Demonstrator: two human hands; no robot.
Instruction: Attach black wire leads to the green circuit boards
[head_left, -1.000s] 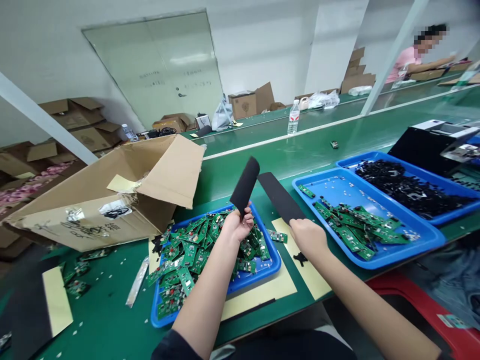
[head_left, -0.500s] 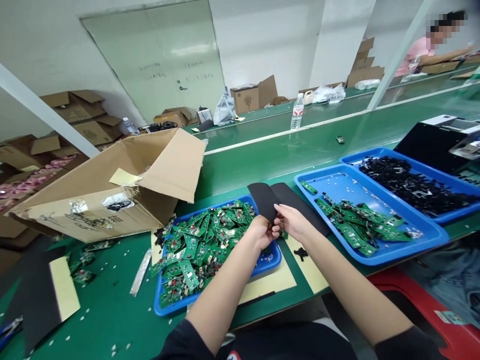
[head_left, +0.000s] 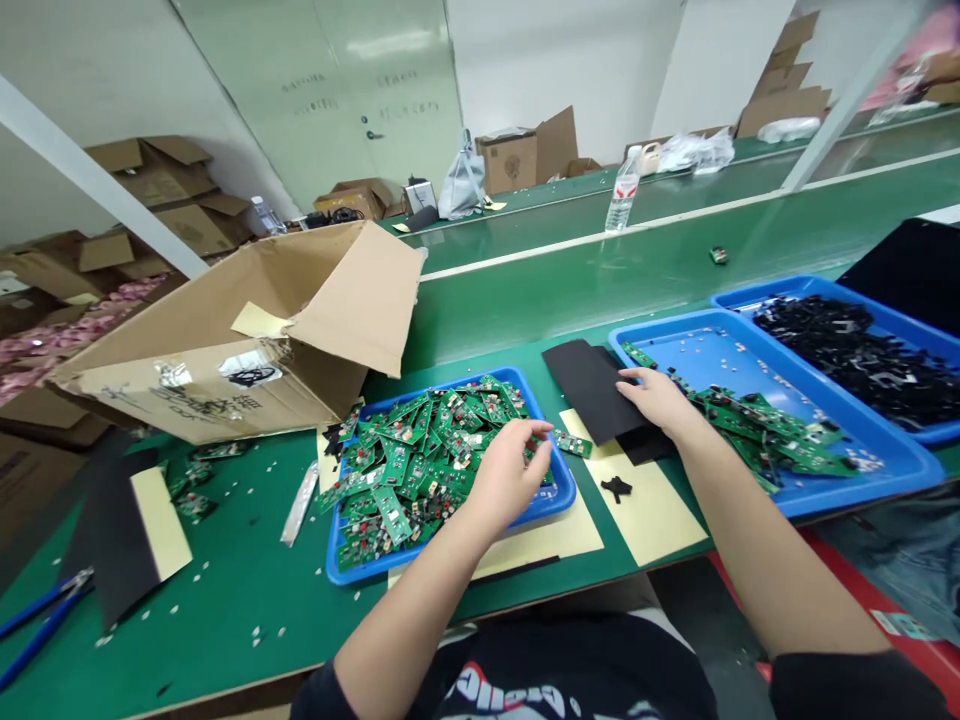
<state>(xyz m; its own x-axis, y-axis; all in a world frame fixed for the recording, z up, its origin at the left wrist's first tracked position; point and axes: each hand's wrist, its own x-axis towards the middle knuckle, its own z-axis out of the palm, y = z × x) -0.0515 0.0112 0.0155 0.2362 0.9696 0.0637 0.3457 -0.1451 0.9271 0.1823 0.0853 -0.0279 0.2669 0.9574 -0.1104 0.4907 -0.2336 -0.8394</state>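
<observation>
My left hand (head_left: pixel 508 472) hovers over a blue tray (head_left: pixel 559 497) heaped with small green circuit boards (head_left: pixel 420 460), its fingers loosely spread and holding nothing. My right hand (head_left: pixel 656 398) lies flat, fingers out, on a black foam sheet (head_left: pixel 589 385) that rests on the green table between the two trays. Under the sheet lie yellow backing papers (head_left: pixel 652 515) with a small black scrap (head_left: pixel 616 489) on one. A second blue tray (head_left: pixel 862 480) with more circuit boards (head_left: pixel 765 435) sits just right of my right hand.
An open cardboard box (head_left: pixel 247 330) lies on its side at the left. A third blue tray (head_left: pixel 757 297) of black parts is at the far right. A water bottle (head_left: pixel 622 190) stands on the conveyor. Blue-handled pliers (head_left: pixel 37 620) and a black-and-yellow sheet (head_left: pixel 135 520) lie at the left.
The black foam sheet held up in both hands has come down onto the table. My left hand let go and moved over the circuit boards; my right hand now presses the sheet flat.
</observation>
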